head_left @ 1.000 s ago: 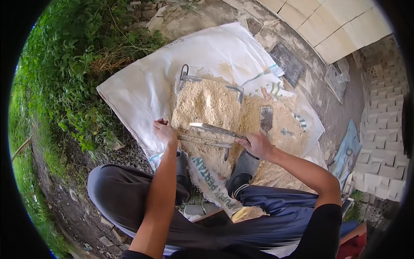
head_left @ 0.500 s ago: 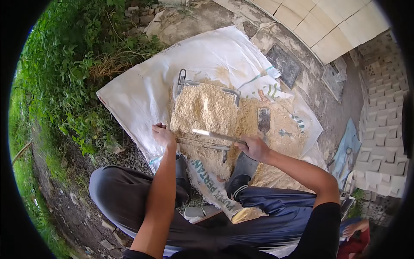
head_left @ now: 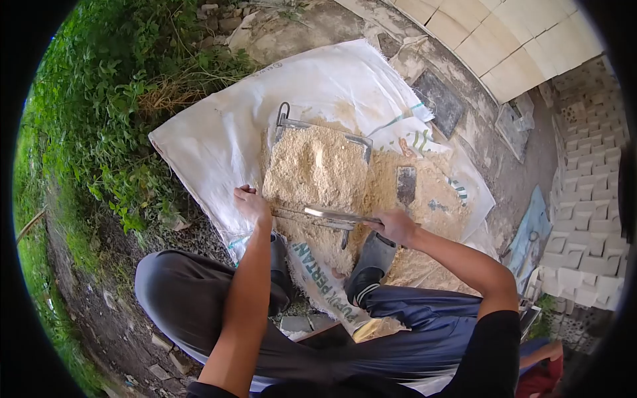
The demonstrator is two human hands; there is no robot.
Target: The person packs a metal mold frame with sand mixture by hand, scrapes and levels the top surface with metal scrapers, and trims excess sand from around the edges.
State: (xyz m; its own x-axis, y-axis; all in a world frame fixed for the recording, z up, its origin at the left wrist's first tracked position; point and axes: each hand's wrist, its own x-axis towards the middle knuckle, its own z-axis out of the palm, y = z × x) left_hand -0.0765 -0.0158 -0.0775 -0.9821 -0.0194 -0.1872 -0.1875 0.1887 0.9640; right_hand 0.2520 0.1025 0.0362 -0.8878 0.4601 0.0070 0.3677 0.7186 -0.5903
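A square metal frame (head_left: 359,140) lies on a white woven sack (head_left: 219,126), heaped with pale, crumbly powder (head_left: 312,166). My right hand (head_left: 396,227) grips a long flat metal blade (head_left: 335,214) by its handle end. The blade points left, over the near edge of the heap, and looks almost edge-on. At the frame's near left corner, my left hand (head_left: 253,204) is closed with its fingers curled; what they hold, if anything, is hidden. A looped metal rod (head_left: 284,109) sticks up at the frame's far left corner.
My dark boots (head_left: 373,259) stand at the sack's near edge. A small dark plate (head_left: 406,184) lies in spilled powder to the right. Stacked pale blocks (head_left: 584,219) line the far right, weeds (head_left: 113,132) the left. Another person's red sleeve (head_left: 541,379) shows lower right.
The blade has come back toward me and turned flatter, from over the heap to its near edge. My left hand stays by the frame's corner.
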